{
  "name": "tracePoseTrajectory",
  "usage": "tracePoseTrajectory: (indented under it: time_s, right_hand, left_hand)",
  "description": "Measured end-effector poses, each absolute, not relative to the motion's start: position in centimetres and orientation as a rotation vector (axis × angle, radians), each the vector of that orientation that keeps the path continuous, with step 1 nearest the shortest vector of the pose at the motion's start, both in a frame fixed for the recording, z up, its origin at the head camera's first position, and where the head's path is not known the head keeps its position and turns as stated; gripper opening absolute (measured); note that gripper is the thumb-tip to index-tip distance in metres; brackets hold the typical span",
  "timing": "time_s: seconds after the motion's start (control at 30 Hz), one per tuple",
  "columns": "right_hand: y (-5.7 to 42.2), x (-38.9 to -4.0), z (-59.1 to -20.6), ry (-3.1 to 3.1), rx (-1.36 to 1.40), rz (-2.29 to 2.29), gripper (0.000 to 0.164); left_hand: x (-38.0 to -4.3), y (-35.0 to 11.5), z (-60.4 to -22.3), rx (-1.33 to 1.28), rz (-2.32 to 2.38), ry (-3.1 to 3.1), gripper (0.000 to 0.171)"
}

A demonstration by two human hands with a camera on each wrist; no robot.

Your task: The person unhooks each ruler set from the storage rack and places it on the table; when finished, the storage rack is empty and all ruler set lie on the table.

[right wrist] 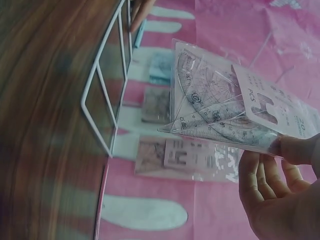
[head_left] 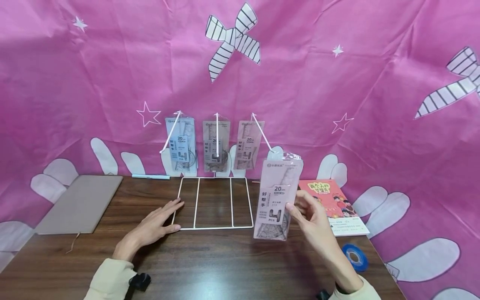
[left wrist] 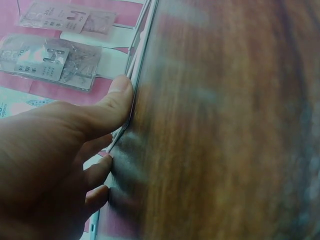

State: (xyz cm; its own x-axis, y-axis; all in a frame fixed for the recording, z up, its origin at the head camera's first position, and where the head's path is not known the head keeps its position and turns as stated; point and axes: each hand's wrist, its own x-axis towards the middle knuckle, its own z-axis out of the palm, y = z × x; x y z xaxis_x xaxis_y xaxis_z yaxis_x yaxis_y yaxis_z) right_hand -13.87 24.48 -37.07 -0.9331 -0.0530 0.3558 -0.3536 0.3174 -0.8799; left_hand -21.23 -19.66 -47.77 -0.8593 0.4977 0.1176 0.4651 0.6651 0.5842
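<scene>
My right hand [head_left: 313,218] pinches a pink packaged ruler set [head_left: 277,200] by its right edge, thumb in front. The pack is held upright above the table, and in the right wrist view a protractor shows through its clear film. My left hand [head_left: 151,225] rests at the left side of a white wire rack's base [head_left: 215,228], its fingers fairly straight. In the left wrist view the thumb [left wrist: 120,92] touches the wire. On the rack's prongs hang a blue ruler set [head_left: 183,146], a grey one [head_left: 209,156] and a pink one [head_left: 247,146].
A grey-brown notebook [head_left: 80,204] lies at the table's left, with a light blue pen [head_left: 151,176] near the back edge. To the right are a red book [head_left: 330,196] and a roll of blue tape [head_left: 355,257]. Behind the table hangs a pink patterned cloth [head_left: 300,91].
</scene>
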Motion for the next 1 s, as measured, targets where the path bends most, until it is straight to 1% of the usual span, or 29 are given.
tracePoseTrajectory:
  time_s: [0.27,0.47,0.57,0.7,0.83,1.0]
  right_hand:
    - [28.0,-15.3,-37.6,-2.413,0.292,1.605,0.027]
    - [30.9,-17.1,-39.9,-2.487,0.213,1.629,0.027]
    - [32.0,-17.9,-41.1,-2.543,0.131,1.618,0.026]
    - [33.0,-18.7,-42.7,-2.619,0.025,1.623,0.028]
    - [33.9,-19.5,-43.9,-2.683,-0.020,1.629,0.034]
    - [34.9,-20.3,-44.9,-2.765,-0.024,1.581,0.046]
  left_hand:
    - [-21.5,-19.8,-48.0,0.818,0.953,2.823,0.070]
    - [-21.6,-19.8,-48.1,0.811,0.949,2.822,0.070]
    - [-21.6,-19.8,-48.1,0.804,0.949,2.820,0.071]
    - [-21.5,-19.8,-48.2,0.809,0.957,2.823,0.071]
    - [-21.5,-19.8,-48.4,0.847,0.976,2.843,0.071]
    - [-21.8,-19.9,-49.1,0.892,1.013,2.851,0.072]
